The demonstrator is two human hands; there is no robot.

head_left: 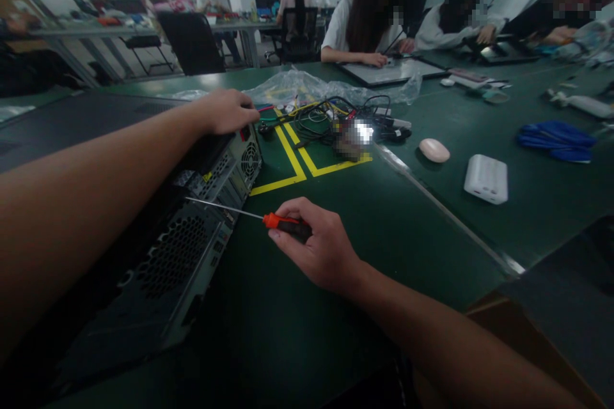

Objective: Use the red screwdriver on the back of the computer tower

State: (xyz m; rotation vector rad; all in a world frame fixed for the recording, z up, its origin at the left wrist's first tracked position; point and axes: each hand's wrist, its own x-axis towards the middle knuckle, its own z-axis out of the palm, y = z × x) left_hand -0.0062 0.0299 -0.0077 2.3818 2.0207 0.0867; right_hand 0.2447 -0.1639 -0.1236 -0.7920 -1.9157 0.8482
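While I watched the feed from my end, the R hand (321, 239) near ctr of the frame had its thumb and fingers clamped on the handle of an orange-and-black screwdriver (271, 220). Its thin shaft ran L to the PC tower (180, 249), which took up the L side of the frame; the tip was at the rear panel's edge, tho I couldn't tell if it touched. The L hand (225, 110) lay over the tower's far end, upper ctr-L, fingers bent and close together; couldn't tell if they gripped or just rested.

A tangle of cables (309, 117) sat upper ctr on the green table (407, 255), w/ clear plastic sheeting (288, 84) behind and yellow tape (278, 185) nearby. Toward frame R I saw a pink oval item (434, 150), a white boxy device (486, 179) & a blue bundle (556, 138). Upper ctr-R, a co-worker (338, 38) had an arm over a flat panel (410, 69).
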